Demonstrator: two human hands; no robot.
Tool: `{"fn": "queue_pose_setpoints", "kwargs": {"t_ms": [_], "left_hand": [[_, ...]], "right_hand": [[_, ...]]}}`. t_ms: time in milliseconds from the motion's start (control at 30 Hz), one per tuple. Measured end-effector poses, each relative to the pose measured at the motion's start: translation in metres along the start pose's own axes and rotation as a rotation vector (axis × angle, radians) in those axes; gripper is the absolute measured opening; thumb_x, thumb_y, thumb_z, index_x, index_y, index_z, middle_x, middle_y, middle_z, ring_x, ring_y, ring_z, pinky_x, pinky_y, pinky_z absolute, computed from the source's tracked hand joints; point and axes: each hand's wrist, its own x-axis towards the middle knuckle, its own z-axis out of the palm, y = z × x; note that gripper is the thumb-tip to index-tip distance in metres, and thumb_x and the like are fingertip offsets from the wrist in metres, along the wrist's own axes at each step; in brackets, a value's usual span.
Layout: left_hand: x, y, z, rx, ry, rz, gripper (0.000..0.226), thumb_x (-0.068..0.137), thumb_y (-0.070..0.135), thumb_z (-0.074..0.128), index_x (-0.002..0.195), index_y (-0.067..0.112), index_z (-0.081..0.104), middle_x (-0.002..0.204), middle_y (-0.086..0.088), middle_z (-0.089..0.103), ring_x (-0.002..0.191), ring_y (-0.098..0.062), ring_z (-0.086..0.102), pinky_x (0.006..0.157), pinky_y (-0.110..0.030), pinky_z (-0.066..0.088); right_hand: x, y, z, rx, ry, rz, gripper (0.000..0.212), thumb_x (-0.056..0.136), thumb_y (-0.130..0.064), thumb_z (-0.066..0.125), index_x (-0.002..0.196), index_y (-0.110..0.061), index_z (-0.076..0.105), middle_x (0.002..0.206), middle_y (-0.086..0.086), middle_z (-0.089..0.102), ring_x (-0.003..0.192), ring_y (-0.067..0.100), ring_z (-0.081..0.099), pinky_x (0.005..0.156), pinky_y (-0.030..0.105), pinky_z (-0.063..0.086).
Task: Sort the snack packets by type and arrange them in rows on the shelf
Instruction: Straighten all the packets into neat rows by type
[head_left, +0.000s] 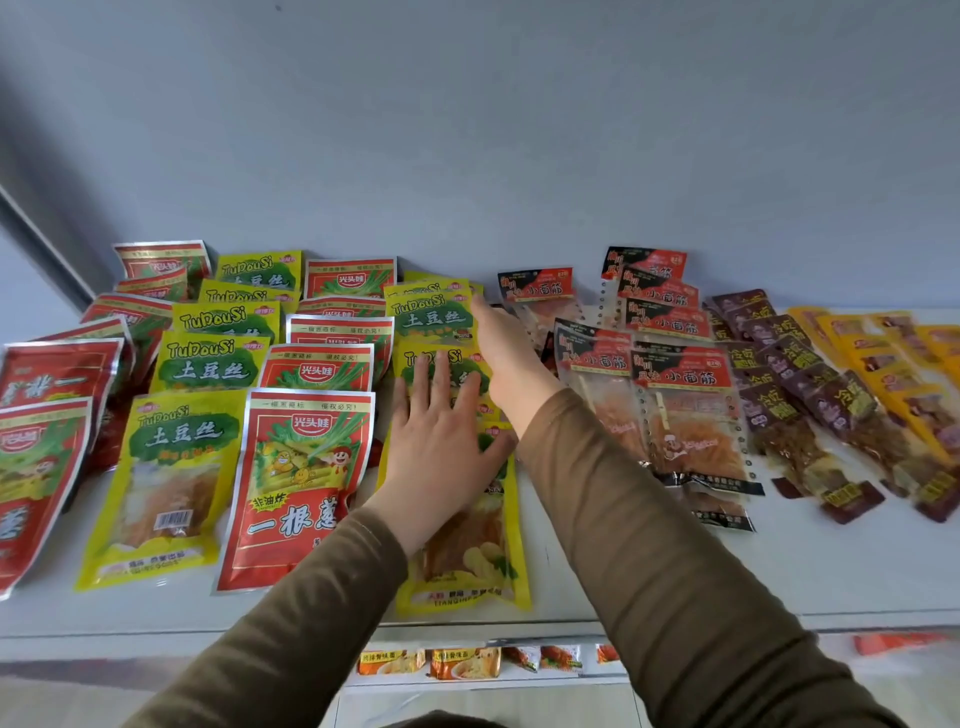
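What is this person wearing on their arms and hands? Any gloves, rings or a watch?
Both arms are covered by long olive-brown sleeves of a soft, plain fabric, with no print or logo showing. The left sleeve and the right sleeve each end at the wrist. The left hand and the right hand are bare: no gloves, and no ring or watch shows in this view.
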Motion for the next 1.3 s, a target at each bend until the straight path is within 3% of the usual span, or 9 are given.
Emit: {"fn": "queue_pose_setpoints", "kwargs": {"t_ms": [33,67,100,200,467,767,1067,1233,1300], "left_hand": [[0.001,0.001,0.001,0.006,-0.015,-0.003,0.08,0.095,0.066,0.032,0.162,0.026,0.015,0.171,-0.013,-0.009,0.157,-0.033,-0.016,0.126,-0.054,-0.006],[0.002,0.002,0.001,0.008,-0.021,-0.006,0.08,0.095,0.067,0.031,0.162,0.027,0.013,0.171,-0.012,-0.008,0.157,-0.032,-0.015,0.127,-0.054,-0.004],[0.002,0.002,0.002,0.006,-0.023,-0.008,0.08,0.096,0.067,0.03,0.162,0.027,0.012,0.172,-0.011,-0.008,0.157,-0.032,-0.015,0.127,-0.055,-0.004],[0.001,0.001,0.003,0.007,-0.012,-0.016,0.08,0.097,0.07,0.03,0.162,0.028,0.011,0.172,-0.011,-0.008,0.157,-0.031,-0.014,0.126,-0.054,-0.003],[0.003,0.001,0.008,0.003,0.015,-0.009,0.079,0.098,0.07,0.03,0.162,0.028,0.012,0.172,-0.01,-0.006,0.158,-0.03,-0.013,0.125,-0.054,-0.003],[0.01,0.013,0.001,-0.087,-0.006,0.018,0.082,0.096,0.067,0.038,0.163,0.03,0.008,0.172,-0.004,-0.011,0.156,-0.025,-0.022,0.122,-0.057,-0.011],[0.022,0.003,0.001,-0.104,0.004,-0.021,0.079,0.099,0.063,0.038,0.163,0.029,0.006,0.172,-0.002,-0.012,0.156,-0.023,-0.022,0.123,-0.058,-0.007],[0.014,0.004,-0.018,-0.061,0.077,-0.032,0.072,0.103,0.064,0.024,0.164,0.025,0.015,0.172,-0.006,-0.005,0.157,-0.025,-0.017,0.125,-0.052,-0.012],[0.0,0.001,-0.03,-0.101,0.147,0.01,0.064,0.107,0.055,0.022,0.163,0.023,0.022,0.172,-0.006,0.001,0.158,-0.023,-0.012,0.127,-0.044,-0.01]], "right_hand": [[0.004,-0.002,0.0,0.009,0.023,-0.01,0.048,0.107,-0.04,0.039,0.141,-0.007,0.051,0.111,-0.005,0.057,0.119,0.015,0.024,0.084,0.035,0.045],[0.007,-0.005,-0.001,0.014,0.044,-0.018,0.045,0.107,-0.037,0.04,0.139,-0.007,0.051,0.108,0.001,0.059,0.081,0.012,0.033,0.074,0.033,0.042],[0.009,-0.008,-0.001,0.019,0.054,-0.013,0.047,0.107,-0.036,0.041,0.142,-0.006,0.048,0.117,0.005,0.058,0.097,0.019,0.055,0.075,0.031,0.041],[0.015,-0.016,0.003,0.062,0.038,0.06,0.051,0.105,-0.031,0.049,0.148,-0.005,0.041,0.145,0.008,0.048,0.121,0.023,0.048,0.092,0.034,0.038],[0.037,-0.027,0.006,-0.189,-0.076,0.003,0.053,0.106,-0.028,0.05,0.148,0.003,0.04,0.157,0.018,0.039,0.143,0.03,0.04,0.11,0.035,0.036],[0.056,-0.024,0.002,-0.466,0.17,-0.376,0.039,0.107,-0.02,0.041,0.142,-0.004,0.046,0.141,0.016,0.056,0.13,0.034,0.054,0.102,0.041,0.044],[0.063,-0.021,0.003,-0.188,-0.039,-0.098,0.041,0.1,-0.001,0.046,0.141,-0.001,0.046,0.12,0.008,0.05,0.104,0.021,0.045,0.077,0.026,0.033],[0.048,-0.042,-0.013,-0.113,-0.082,-0.12,0.01,0.104,-0.012,0.048,0.103,-0.012,0.058,0.114,0.012,0.058,0.107,0.024,0.054,0.078,0.028,0.038],[0.032,-0.047,-0.027,-0.048,-0.123,-0.157,0.019,0.105,-0.011,0.046,0.118,-0.012,0.06,0.127,0.014,0.06,0.118,0.026,0.055,0.096,0.034,0.046]]}}
